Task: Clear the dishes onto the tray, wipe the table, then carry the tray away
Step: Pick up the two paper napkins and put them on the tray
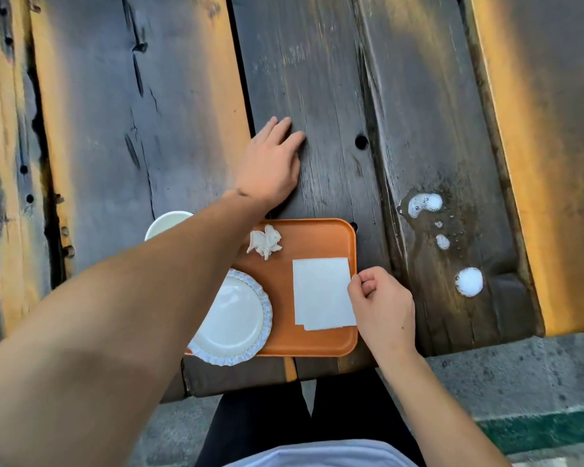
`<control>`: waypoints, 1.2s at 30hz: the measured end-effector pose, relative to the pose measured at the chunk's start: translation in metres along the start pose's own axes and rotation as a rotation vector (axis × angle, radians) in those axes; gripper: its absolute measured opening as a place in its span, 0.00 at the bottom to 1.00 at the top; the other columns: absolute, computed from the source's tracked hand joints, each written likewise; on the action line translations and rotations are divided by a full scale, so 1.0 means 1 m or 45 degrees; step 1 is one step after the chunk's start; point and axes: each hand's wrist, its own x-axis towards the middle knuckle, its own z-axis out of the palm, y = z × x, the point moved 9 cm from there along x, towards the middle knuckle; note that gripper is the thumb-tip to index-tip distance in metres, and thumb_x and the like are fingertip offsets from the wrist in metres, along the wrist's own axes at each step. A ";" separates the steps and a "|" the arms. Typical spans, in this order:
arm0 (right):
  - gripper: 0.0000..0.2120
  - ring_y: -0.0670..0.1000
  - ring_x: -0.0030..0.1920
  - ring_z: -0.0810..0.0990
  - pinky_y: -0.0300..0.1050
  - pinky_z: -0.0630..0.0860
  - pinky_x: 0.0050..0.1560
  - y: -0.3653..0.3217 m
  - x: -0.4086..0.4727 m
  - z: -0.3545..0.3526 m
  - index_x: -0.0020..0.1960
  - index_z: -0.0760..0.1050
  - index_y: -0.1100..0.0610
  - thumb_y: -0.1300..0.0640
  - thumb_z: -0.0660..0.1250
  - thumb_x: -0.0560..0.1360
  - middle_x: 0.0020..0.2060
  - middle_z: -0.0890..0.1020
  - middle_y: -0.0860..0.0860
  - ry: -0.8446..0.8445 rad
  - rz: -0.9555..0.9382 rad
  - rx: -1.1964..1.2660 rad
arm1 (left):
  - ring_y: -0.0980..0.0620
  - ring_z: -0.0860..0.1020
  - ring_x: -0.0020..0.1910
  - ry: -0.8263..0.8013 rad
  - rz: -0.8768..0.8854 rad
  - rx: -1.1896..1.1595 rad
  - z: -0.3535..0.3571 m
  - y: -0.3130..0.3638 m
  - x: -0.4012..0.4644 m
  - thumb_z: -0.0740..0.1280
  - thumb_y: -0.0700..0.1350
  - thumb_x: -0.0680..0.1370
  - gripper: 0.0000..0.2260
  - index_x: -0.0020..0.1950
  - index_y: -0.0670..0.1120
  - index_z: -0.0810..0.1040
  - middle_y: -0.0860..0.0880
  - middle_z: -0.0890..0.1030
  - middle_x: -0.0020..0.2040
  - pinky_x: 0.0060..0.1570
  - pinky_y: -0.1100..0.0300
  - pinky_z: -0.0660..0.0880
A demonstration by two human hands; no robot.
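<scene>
An orange tray (317, 342) lies at the near edge of the dark wooden table (334, 79). On it sit a white plate with a scalloped rim (231, 320), a crumpled white tissue (265, 242) and a flat folded white napkin (321, 293). A white cup (164, 222) stands at the tray's left, partly hidden by my left forearm. My left hand (270, 163) rests flat on the table beyond the tray, fingers spread. My right hand (380, 305) pinches the napkin's right edge.
White foamy blobs (469, 281) and a wet patch (422, 203) lie on the table to the right of the tray. Grey concrete ground (520, 375) shows past the table's near edge. My legs are under the table.
</scene>
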 end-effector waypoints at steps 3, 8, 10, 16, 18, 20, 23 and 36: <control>0.07 0.48 0.32 0.76 0.51 0.79 0.36 0.000 0.007 0.001 0.39 0.74 0.51 0.55 0.67 0.76 0.29 0.75 0.45 0.016 -0.027 -0.037 | 0.34 0.66 0.76 0.004 0.106 0.044 0.006 0.001 0.008 0.56 0.44 0.79 0.22 0.72 0.43 0.75 0.38 0.71 0.75 0.74 0.40 0.64; 0.07 0.47 0.31 0.75 0.50 0.79 0.34 -0.010 0.020 -0.004 0.39 0.75 0.52 0.56 0.67 0.76 0.29 0.75 0.44 0.066 -0.120 -0.058 | 0.38 0.60 0.80 0.048 0.115 0.080 0.012 -0.004 0.009 0.52 0.49 0.82 0.25 0.79 0.47 0.68 0.40 0.64 0.80 0.79 0.44 0.56; 0.07 0.47 0.31 0.75 0.50 0.79 0.34 -0.013 0.026 -0.006 0.39 0.75 0.52 0.56 0.67 0.76 0.29 0.74 0.44 0.077 -0.138 -0.053 | 0.39 0.60 0.80 0.108 0.115 0.073 0.011 -0.004 0.007 0.53 0.48 0.82 0.24 0.79 0.47 0.68 0.41 0.64 0.80 0.79 0.45 0.56; 0.04 0.47 0.31 0.74 0.49 0.78 0.34 -0.021 0.032 -0.009 0.50 0.75 0.50 0.56 0.69 0.77 0.34 0.74 0.45 0.088 -0.195 -0.010 | 0.40 0.62 0.80 0.209 0.070 0.031 0.008 -0.007 0.008 0.57 0.48 0.81 0.24 0.77 0.45 0.70 0.41 0.66 0.79 0.79 0.45 0.57; 0.03 0.47 0.30 0.73 0.48 0.77 0.32 -0.027 0.027 -0.009 0.51 0.76 0.49 0.53 0.68 0.77 0.36 0.72 0.45 0.083 -0.263 -0.075 | 0.39 0.63 0.79 0.244 0.031 0.033 0.006 -0.009 0.007 0.58 0.48 0.80 0.24 0.76 0.45 0.72 0.41 0.67 0.78 0.78 0.44 0.57; 0.05 0.47 0.31 0.73 0.47 0.77 0.30 -0.031 0.024 -0.006 0.52 0.78 0.49 0.50 0.68 0.77 0.37 0.72 0.44 0.071 -0.293 -0.163 | 0.39 0.63 0.79 0.278 -0.004 0.032 0.004 -0.010 0.006 0.58 0.48 0.80 0.24 0.75 0.45 0.73 0.40 0.68 0.78 0.78 0.43 0.57; 0.08 0.46 0.32 0.76 0.44 0.78 0.30 -0.034 0.023 -0.003 0.53 0.80 0.51 0.50 0.70 0.77 0.39 0.73 0.44 0.074 -0.314 -0.211 | 0.39 0.63 0.79 0.285 -0.025 0.033 0.004 -0.012 0.007 0.58 0.48 0.80 0.24 0.75 0.45 0.72 0.40 0.68 0.78 0.78 0.42 0.57; 0.08 0.45 0.34 0.78 0.42 0.80 0.33 -0.024 0.016 0.003 0.50 0.82 0.53 0.50 0.74 0.74 0.39 0.73 0.42 0.156 -0.227 -0.156 | 0.40 0.63 0.79 0.305 -0.012 0.078 0.008 -0.014 0.008 0.57 0.50 0.79 0.25 0.75 0.45 0.72 0.41 0.68 0.78 0.78 0.42 0.57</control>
